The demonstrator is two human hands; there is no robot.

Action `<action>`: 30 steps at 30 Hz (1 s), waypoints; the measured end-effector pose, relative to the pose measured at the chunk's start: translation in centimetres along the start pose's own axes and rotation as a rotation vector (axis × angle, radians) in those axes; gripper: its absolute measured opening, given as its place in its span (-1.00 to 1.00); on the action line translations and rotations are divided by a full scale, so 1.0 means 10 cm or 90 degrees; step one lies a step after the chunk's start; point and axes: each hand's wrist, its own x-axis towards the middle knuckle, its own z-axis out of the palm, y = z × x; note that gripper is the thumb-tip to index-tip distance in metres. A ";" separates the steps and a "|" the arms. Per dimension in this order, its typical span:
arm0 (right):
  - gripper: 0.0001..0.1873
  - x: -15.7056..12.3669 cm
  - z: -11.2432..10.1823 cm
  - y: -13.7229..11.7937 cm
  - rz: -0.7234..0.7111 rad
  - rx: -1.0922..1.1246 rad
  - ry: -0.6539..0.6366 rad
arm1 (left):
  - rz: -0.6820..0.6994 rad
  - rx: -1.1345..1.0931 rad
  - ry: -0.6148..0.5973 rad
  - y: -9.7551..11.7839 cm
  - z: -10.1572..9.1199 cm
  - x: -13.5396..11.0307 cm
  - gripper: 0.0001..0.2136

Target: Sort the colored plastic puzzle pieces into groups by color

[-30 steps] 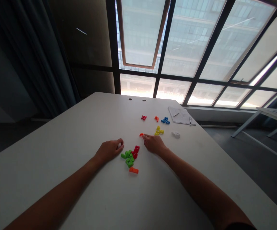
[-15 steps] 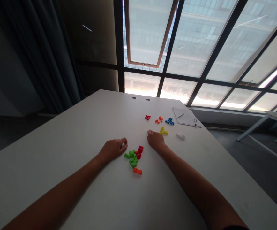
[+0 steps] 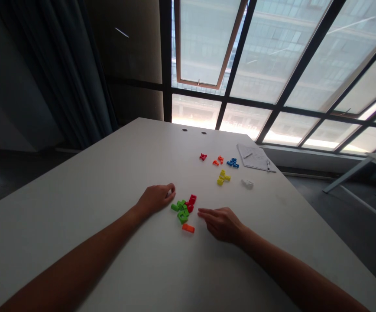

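Observation:
My left hand (image 3: 155, 199) rests curled on the white table (image 3: 77, 208), just left of a heap of interlocking green plastic blocks (image 3: 182, 210) and red blocks (image 3: 190, 203). Nothing shows in its fingers. My right hand (image 3: 221, 224) lies flat and relaxed, its fingertips a short way right of an orange block (image 3: 188, 228). It touches no block. Farther off lie small groups of red pieces (image 3: 202, 157), orange pieces (image 3: 218, 160), blue pieces (image 3: 232, 163) and yellow pieces (image 3: 222, 177).
A white lump (image 3: 247, 184) lies right of the yellow pieces. Papers with a pen (image 3: 254, 157) lie near the table's far right edge. Two small holes mark the far end. Large windows stand behind the table, with dark curtains at left.
My right hand has drawn back toward me, from beside the yellow pieces to beside the orange block. My left hand stays in place. The view has tilted slightly.

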 end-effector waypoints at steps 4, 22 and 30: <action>-0.50 -0.06 -0.05 -0.26 -0.136 -0.004 0.008 | -0.008 -0.002 0.000 0.01 -0.01 0.00 -0.74; -0.53 0.64 -0.27 0.49 0.199 -0.198 -0.196 | 0.007 0.026 -0.004 0.01 -0.02 0.00 -0.77; -0.64 1.31 -0.23 1.04 0.328 -0.240 -0.265 | 0.012 0.024 -0.008 -0.02 0.01 0.02 -0.81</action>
